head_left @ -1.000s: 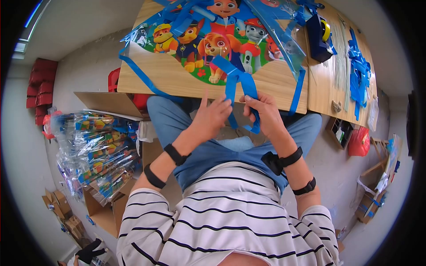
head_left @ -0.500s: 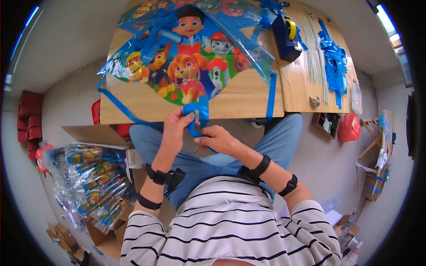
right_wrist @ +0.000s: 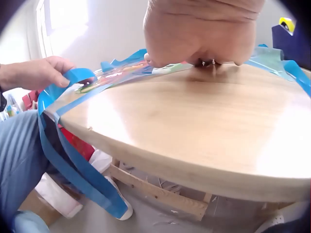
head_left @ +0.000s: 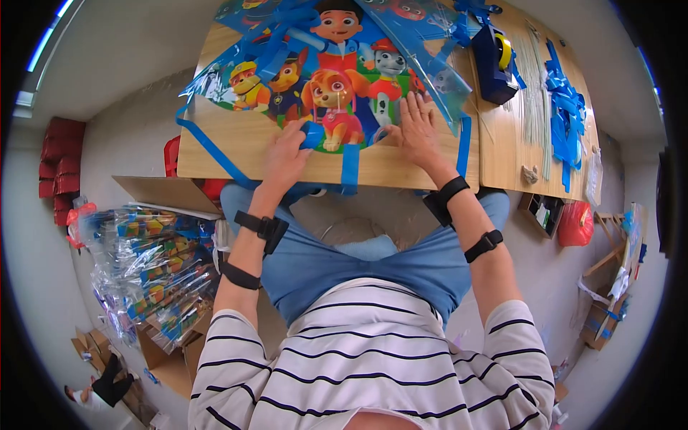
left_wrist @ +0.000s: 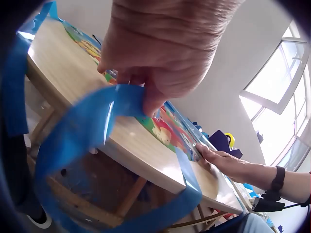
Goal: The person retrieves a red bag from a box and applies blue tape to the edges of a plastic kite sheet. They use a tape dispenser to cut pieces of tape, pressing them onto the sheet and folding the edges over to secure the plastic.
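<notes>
As L hand [head_left: 285, 158] pinches ribbon [head_left: 311, 135], R hand [head_left: 421, 136] prob. touches print [head_left: 333, 107].

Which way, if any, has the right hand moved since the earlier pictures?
Yes, forward: the right hand has gone from the body's side of the table to over it.

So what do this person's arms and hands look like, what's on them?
The left hand and right hand are ungloved. Each arm has a black wrist strap with a small black device, and a second black strap higher up. The off-white sleeves have thin black stripes.
</notes>
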Demonstrator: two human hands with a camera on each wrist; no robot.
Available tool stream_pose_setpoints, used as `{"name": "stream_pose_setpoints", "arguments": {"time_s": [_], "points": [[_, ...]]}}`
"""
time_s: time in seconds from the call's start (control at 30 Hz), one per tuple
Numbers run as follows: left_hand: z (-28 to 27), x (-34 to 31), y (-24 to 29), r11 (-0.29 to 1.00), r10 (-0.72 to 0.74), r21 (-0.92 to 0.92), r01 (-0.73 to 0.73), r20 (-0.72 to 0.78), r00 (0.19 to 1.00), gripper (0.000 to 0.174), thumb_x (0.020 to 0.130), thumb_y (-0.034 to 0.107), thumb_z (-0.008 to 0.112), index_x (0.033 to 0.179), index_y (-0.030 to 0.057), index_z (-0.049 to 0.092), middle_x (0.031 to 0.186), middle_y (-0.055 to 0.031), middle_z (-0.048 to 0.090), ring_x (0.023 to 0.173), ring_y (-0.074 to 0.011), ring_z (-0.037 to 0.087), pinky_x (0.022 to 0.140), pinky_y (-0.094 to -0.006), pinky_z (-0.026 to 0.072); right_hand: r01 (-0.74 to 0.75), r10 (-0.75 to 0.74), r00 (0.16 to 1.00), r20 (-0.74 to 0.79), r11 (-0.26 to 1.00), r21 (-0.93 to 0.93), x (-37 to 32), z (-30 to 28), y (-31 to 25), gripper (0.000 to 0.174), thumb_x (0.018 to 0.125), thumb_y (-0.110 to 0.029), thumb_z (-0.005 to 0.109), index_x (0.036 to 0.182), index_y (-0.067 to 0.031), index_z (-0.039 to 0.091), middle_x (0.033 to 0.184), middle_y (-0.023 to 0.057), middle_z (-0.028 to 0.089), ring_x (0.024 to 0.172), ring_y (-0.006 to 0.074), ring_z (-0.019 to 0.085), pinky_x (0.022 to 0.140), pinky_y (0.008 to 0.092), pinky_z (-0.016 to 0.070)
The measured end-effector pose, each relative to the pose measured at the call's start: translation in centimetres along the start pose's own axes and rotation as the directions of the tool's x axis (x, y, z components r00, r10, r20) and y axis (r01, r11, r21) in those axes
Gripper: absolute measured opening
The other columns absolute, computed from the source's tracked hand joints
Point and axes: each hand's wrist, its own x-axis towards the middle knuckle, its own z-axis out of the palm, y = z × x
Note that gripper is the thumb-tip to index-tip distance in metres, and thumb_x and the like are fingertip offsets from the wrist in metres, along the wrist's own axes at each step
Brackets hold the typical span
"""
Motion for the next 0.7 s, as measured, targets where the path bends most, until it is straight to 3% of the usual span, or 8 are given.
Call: {"name": "stream_pose_setpoints", "arguments": {"time_s": [0.13, 0.27, 0.37, 0.43, 0.47, 0.5, 0.6, 0.7], "points": [[-0.3, 1.0, 0.6, 1.0, -0.008, -0.022, 0.008, 0.011, 1.0, 0.025, 0.087, 0.015, 0.069, 0.106, 0.0033, 0.057, 0.151, -0.0133, 0.05, 0.144, -0.0348, 0.04, 0.112, -0.0642, 0.028, 0.009, -0.013, 0.999, -0.044, 0.997, -0.079, 0.6, -0.1, 0.6, 0.079, 0.1, -0.058, 0.048, 0.152, 0.0002, 0.039, 0.161, 0.0194, 0.034, 0.152, 0.0363, 0.026, 0.12, 0.0569, 0.0213], [-0.3, 0.3, 1.6, 0.997, 0.076, 0.009, -0.076, -0.068, 0.995, 0.022, 0.085, 0.011, 0.068, 0.1, 0.0015, 0.056, 0.147, -0.0155, 0.054, 0.133, -0.0402, 0.048, 0.109, -0.0585, 0.0349, 0.082, -0.086, 0.994, -0.063, 0.995, -0.064, -0.3, -2.6, -1.8, 0.079, 0.095, -0.054, 0.059, 0.151, -0.0013, 0.042, 0.16, 0.0171, 0.036, 0.151, 0.0351, 0.029, 0.121, 0.0564, 0.0223], [-0.2, -1.6, 1.3, 0.986, 0.111, -0.102, -0.13, -0.166, 0.98, 0.021, 0.086, 0.009, 0.069, 0.102, 0.0002, 0.059, 0.124, -0.0178, 0.067, 0.115, -0.0358, 0.063, 0.098, -0.0468, 0.0474, 0.284, -0.283, 0.959, -0.018, 0.958, 0.038, -4.2, -3.3, -7.4, 0.079, 0.091, -0.051, 0.064, 0.149, -0.0013, 0.044, 0.158, 0.0176, 0.039, 0.15, 0.0336, 0.03, 0.121, 0.0542, 0.0241], [-2.7, -2.3, 2.5, 0.965, -0.151, -0.224, 0.135, -0.057, 0.987, 0.02, 0.088, 0.009, 0.069, 0.103, -0.0005, 0.061, 0.108, -0.0156, 0.071, 0.1, -0.0287, 0.068, 0.089, -0.0382, 0.0513, 0.509, -0.57, 0.808, 0.149, 0.803, 0.311, -9.6, -2.9, -11.7, 0.08, 0.09, -0.053, 0.064, 0.148, -0.0009, 0.046, 0.156, 0.0181, 0.041, 0.149, 0.0323, 0.032, 0.12, 0.0512, 0.0272], [-3.7, -2.7, 2.9, 0.924, -0.277, -0.273, 0.269, 0.009, 0.961, 0.019, 0.088, 0.009, 0.07, 0.103, -0.0008, 0.063, 0.1, -0.0145, 0.073, 0.093, -0.0251, 0.07, 0.084, -0.0338, 0.0533, 0.622, -0.692, 0.713, 0.116, 0.699, 0.352, -11.0, -4.1, -12.9, 0.073, 0.089, -0.051, 0.067, 0.138, 0.001, 0.054, 0.149, 0.0181, 0.048, 0.146, 0.0325, 0.038, 0.119, 0.0506, 0.0291], [-3.8, -3.3, 2.4, 0.869, -0.297, -0.408, 0.281, 0.024, 0.955, 0.018, 0.09, 0.009, 0.069, 0.104, -0.0009, 0.063, 0.097, -0.0126, 0.073, 0.09, -0.0219, 0.07, 0.082, -0.0321, 0.0536, 0.621, -0.744, 0.665, 0.07, 0.602, 0.502, -13.4, -2.3, -13.3, 0.057, 0.087, -0.046, 0.07, 0.12, -0.0005, 0.065, 0.128, 0.0181, 0.063, 0.13, 0.0338, 0.055, 0.114, 0.0494, 0.0377], [-4.0, -4.8, 1.5, 0.639, -0.333, -0.711, 0.294, 0.088, 0.939, 0.015, 0.094, 0.008, 0.068, 0.105, -0.001, 0.065, 0.093, -0.0089, 0.073, 0.085, -0.0152, 0.07, 0.079, -0.028, 0.0543, 0.346, -0.706, 0.551, 0.444, 0.678, 0.649, -14.7, -3.7, -13.3, 0.04, 0.088, -0.039, 0.071, 0.103, -0.0015, 0.069, 0.103, 0.017, 0.07, 0.105, 0.0355, 0.066, 0.1, 0.046, 0.0488], [-4.2, -6.0, 3.3, 0.407, -0.345, -0.857, 0.315, 0.175, 0.922, 0.013, 0.096, 0.006, 0.065, 0.107, -0.0011, 0.065, 0.095, -0.0093, 0.073, 0.087, -0.0147, 0.07, 0.08, -0.0267, 0.0544, 0.165, -0.455, 0.845, 0.282, 0.722, 0.672, -11.6, -5.2, -12.4, 0.035, 0.09, -0.035, 0.07, 0.096, -0.0006, 0.07, 0.092, 0.0179, 0.071, 0.09, 0.0381, 0.068, 0.085, 0.043, 0.054]]}}
